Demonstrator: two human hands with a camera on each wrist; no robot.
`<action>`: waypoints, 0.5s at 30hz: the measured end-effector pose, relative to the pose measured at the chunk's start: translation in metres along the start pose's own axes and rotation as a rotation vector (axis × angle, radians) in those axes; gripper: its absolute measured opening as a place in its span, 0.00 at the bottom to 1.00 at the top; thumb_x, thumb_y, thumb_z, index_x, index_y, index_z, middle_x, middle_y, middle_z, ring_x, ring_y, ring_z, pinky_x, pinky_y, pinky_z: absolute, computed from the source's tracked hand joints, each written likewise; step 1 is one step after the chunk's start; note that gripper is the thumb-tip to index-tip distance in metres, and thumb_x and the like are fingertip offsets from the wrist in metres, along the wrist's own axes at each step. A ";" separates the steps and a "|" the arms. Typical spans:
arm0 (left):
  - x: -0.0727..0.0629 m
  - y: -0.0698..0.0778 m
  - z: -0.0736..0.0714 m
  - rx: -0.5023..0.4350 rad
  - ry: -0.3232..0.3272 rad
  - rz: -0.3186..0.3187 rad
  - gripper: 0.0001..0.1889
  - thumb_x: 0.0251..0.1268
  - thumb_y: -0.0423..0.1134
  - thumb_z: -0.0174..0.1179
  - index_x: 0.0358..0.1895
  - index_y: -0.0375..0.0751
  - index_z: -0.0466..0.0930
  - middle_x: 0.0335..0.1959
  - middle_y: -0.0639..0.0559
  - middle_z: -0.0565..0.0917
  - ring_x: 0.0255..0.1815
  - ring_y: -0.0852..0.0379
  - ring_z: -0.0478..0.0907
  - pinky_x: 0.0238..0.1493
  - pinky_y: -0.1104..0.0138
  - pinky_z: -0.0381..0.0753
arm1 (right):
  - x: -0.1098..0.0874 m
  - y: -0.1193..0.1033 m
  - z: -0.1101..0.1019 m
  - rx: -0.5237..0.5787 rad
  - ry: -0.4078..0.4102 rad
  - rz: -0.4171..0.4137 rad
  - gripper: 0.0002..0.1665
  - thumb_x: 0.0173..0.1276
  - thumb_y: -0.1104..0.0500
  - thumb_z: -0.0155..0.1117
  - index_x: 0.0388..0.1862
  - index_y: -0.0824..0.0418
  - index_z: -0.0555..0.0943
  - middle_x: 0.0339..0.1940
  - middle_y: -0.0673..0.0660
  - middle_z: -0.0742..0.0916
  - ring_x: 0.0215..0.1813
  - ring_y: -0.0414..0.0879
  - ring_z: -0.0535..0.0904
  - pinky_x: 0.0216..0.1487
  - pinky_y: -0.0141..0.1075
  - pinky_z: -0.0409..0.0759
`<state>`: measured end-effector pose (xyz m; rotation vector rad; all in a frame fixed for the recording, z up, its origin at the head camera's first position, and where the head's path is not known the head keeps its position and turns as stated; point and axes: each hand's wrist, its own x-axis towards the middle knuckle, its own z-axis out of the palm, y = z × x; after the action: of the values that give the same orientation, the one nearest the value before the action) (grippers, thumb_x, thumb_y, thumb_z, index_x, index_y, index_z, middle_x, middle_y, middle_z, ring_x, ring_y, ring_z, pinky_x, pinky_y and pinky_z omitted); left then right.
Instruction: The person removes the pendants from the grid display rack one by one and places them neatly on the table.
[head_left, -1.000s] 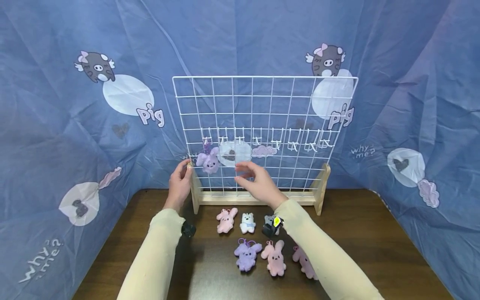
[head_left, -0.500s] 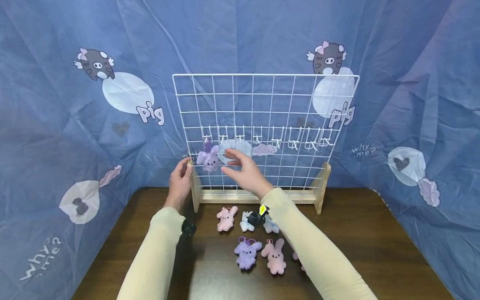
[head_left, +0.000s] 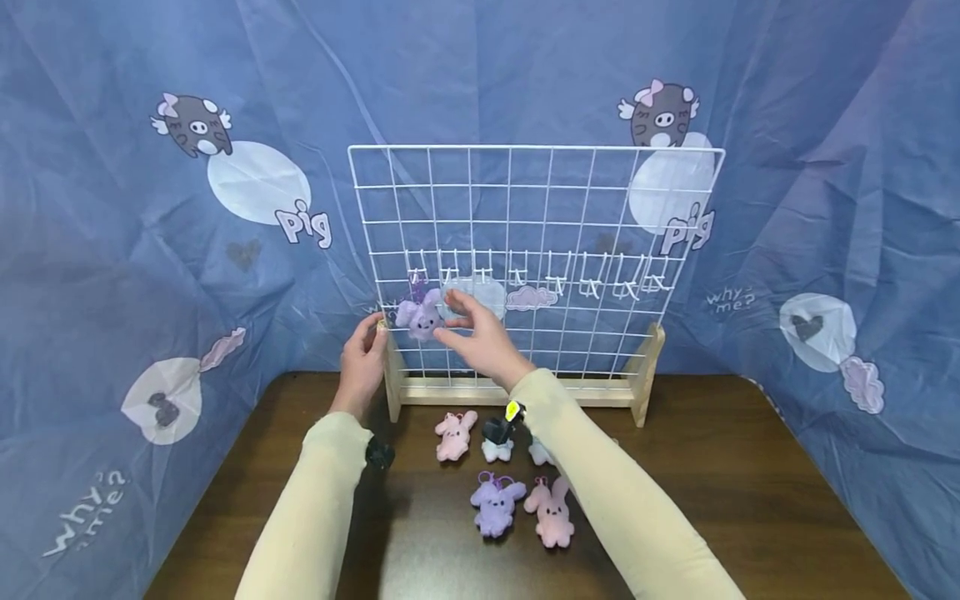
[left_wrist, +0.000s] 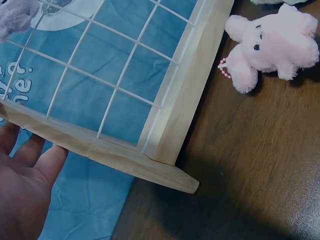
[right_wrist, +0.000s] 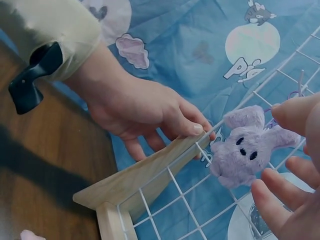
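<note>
My left hand [head_left: 362, 360] pinches the top of the left wooden upright [left_wrist: 95, 142], which supports a white wire grid rack [head_left: 510, 222]. In the right wrist view, the thumb lies along that upright's edge. A purple plush bunny keychain [head_left: 420, 321] hangs from the leftmost of several white hooks on the grid. Beside its right side is my right hand [head_left: 483, 340], thumb and fingers apart. Seen from the right wrist, its fingertips [right_wrist: 262, 189] are right at the bunny's head and ear [right_wrist: 243, 118], not curled round it.
On the brown table [head_left: 255, 500] lie a pink bunny keychain [head_left: 454, 437], a pale plush [head_left: 497, 450] partly hidden by the wrist camera, a second purple bunny [head_left: 496, 507] and another pink bunny [head_left: 552, 514]. Bare white hooks [head_left: 557, 286] line the grid rightward. Behind hangs a blue cloth [head_left: 510, 75].
My right hand has moved left and slightly up, from the middle of the grid to the hanging purple bunny. My left hand has stayed on the upright.
</note>
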<state>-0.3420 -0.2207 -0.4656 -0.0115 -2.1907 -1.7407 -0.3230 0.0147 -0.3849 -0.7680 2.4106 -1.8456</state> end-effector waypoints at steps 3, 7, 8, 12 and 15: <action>0.001 0.001 0.000 -0.006 0.003 0.005 0.21 0.86 0.42 0.52 0.75 0.47 0.73 0.73 0.38 0.77 0.75 0.43 0.72 0.73 0.47 0.70 | 0.002 -0.001 0.000 0.033 0.003 0.000 0.44 0.76 0.59 0.68 0.85 0.60 0.60 0.82 0.57 0.71 0.68 0.55 0.80 0.62 0.43 0.82; 0.001 0.000 0.001 -0.006 0.009 0.007 0.21 0.86 0.42 0.52 0.74 0.46 0.73 0.72 0.37 0.77 0.75 0.43 0.72 0.73 0.47 0.70 | 0.004 -0.002 0.001 0.052 0.007 0.004 0.42 0.76 0.60 0.68 0.84 0.59 0.61 0.81 0.57 0.72 0.67 0.56 0.81 0.63 0.44 0.82; 0.001 0.000 0.001 -0.003 0.008 0.006 0.21 0.86 0.42 0.52 0.74 0.46 0.73 0.72 0.37 0.77 0.74 0.43 0.72 0.72 0.47 0.71 | 0.004 -0.001 0.001 0.051 0.010 0.009 0.42 0.76 0.60 0.68 0.84 0.59 0.61 0.80 0.58 0.73 0.66 0.56 0.81 0.62 0.44 0.82; 0.002 -0.001 0.001 0.000 0.005 0.008 0.20 0.86 0.42 0.52 0.74 0.46 0.73 0.71 0.36 0.78 0.73 0.44 0.74 0.70 0.48 0.72 | 0.005 0.000 0.003 0.048 0.020 0.026 0.42 0.75 0.59 0.69 0.83 0.57 0.63 0.78 0.59 0.75 0.65 0.56 0.81 0.60 0.44 0.83; 0.002 -0.001 0.001 -0.006 0.006 0.011 0.21 0.86 0.42 0.52 0.74 0.46 0.74 0.70 0.36 0.78 0.72 0.44 0.74 0.70 0.48 0.73 | 0.006 -0.002 0.004 0.042 0.020 0.026 0.40 0.75 0.59 0.70 0.82 0.57 0.65 0.78 0.59 0.75 0.65 0.55 0.82 0.60 0.44 0.83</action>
<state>-0.3447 -0.2208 -0.4665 -0.0195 -2.1771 -1.7385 -0.3267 0.0082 -0.3826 -0.7162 2.3736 -1.8966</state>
